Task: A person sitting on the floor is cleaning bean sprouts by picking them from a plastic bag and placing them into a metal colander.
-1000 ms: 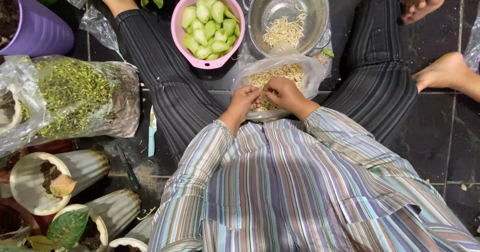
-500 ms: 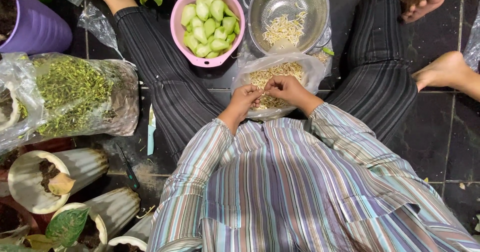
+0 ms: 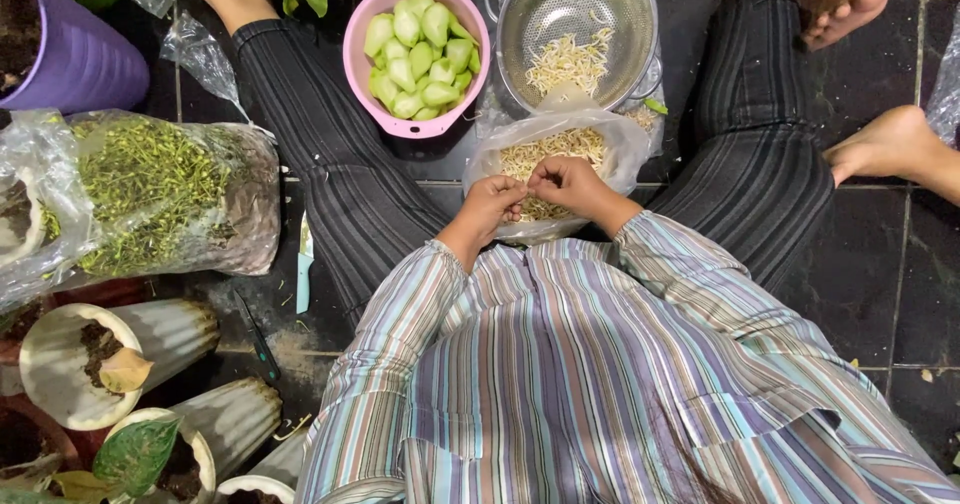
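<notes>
A clear plastic bag (image 3: 610,134) of pale bean sprouts lies open on the floor between my legs. My left hand (image 3: 492,202) and my right hand (image 3: 568,180) meet just above it, fingertips pinched together on a thin bean sprout. Beyond the bag stands a metal colander (image 3: 610,4) with a small heap of sprouts inside. To its left, a pink bowl (image 3: 362,104) holds several pale green vegetable pieces. My striped sleeves and dark striped trousers frame the bag.
A large clear bag of green trimmings (image 3: 150,199) lies at the left, with a purple pot (image 3: 70,59) behind it. White ribbed pots (image 3: 150,339) with soil lie at lower left. A small knife (image 3: 303,264) rests by my left leg. Bare feet (image 3: 890,144) are at the right.
My hands have shifted slightly over the bag while their fingertips stay pinched together. Nothing else has moved.
</notes>
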